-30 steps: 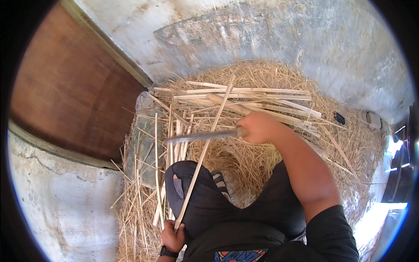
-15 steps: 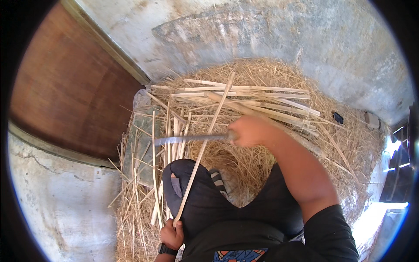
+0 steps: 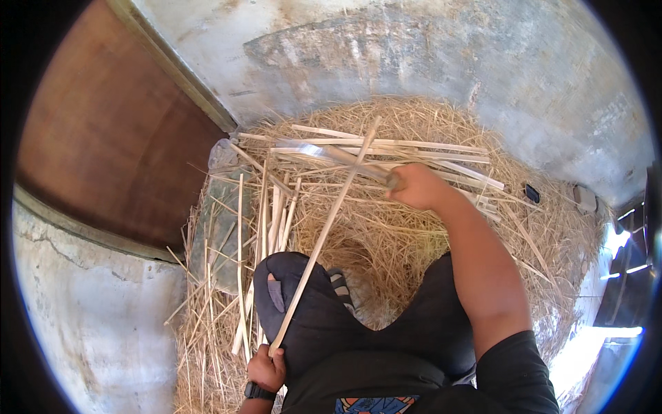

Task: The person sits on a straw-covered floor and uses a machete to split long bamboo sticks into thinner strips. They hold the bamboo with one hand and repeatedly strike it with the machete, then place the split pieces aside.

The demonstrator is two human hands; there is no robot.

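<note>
Down at the lower edge, your left hand (image 3: 267, 368) has its grip closed around the near end of a long bamboo strip (image 3: 324, 231), which slants up and away across your left knee (image 3: 296, 303) toward the far pile. Your right hand (image 3: 419, 186) is stretched out ahead with its grip closed on the handle of a knife (image 3: 345, 156), whose blurred blade lies across the strip near its far end. Beyond both hands, a loose stack of split bamboo strips (image 3: 386, 148) rests on a heap of straw shavings (image 3: 386, 234) against the concrete wall (image 3: 414, 62). More strips (image 3: 265, 207) lie just left of your knee, beside a brown wooden door (image 3: 110, 131).
</note>
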